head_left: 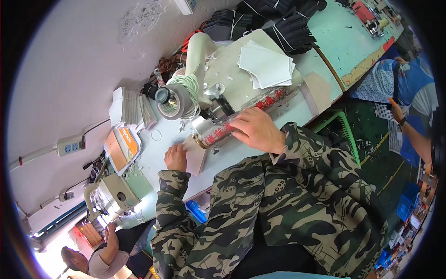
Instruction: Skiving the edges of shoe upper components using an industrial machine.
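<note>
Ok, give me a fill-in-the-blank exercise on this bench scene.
1. The right hand rests on a long clear ____ with red print.
2. The left hand touches a tan card at the tube's ____ end.
3. The stack of white sheets lies ____ the tube, farther from the person.
4. Both sleeves are ____ patterned.

Missing: tube; left; beyond; camouflage

A big pale wall fills the left side, with a white power strip stuck on it. A long light green table runs along the top. The floor is dark green with a yellow line. Bright light shines in at the bottom left.
</note>
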Demonstrator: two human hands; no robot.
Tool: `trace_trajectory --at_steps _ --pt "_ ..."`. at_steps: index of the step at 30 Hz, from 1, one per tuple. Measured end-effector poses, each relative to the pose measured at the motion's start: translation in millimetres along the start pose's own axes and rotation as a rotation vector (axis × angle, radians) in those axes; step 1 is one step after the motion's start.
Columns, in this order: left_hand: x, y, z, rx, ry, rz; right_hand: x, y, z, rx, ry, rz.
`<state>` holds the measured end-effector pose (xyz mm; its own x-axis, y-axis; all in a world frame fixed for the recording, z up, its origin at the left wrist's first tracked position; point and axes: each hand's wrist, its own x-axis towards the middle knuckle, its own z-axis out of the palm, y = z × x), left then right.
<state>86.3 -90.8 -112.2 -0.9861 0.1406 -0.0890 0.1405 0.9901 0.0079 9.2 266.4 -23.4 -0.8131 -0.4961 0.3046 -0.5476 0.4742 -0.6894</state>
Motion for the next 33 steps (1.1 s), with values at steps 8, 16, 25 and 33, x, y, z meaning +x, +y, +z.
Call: trace_trajectory --at_steps 8,16,25,33 --pt "0 7 8 0.016 0.173 0.029 18 57 -39 -0.363 0.360 0.074" --pt "32 -5 -123 -1.257 -0.702 -0.226 15 6 -20 0.175 0.026 0.108" --pt "97 55 -127 -0.956 -0.632 -0.105 28 15 -6 0.304 -0.118 0.207" --pt "112 90 -130 -1.000 -0.574 -0.087 49 33 -5 -0.133 -0.142 -0.122"
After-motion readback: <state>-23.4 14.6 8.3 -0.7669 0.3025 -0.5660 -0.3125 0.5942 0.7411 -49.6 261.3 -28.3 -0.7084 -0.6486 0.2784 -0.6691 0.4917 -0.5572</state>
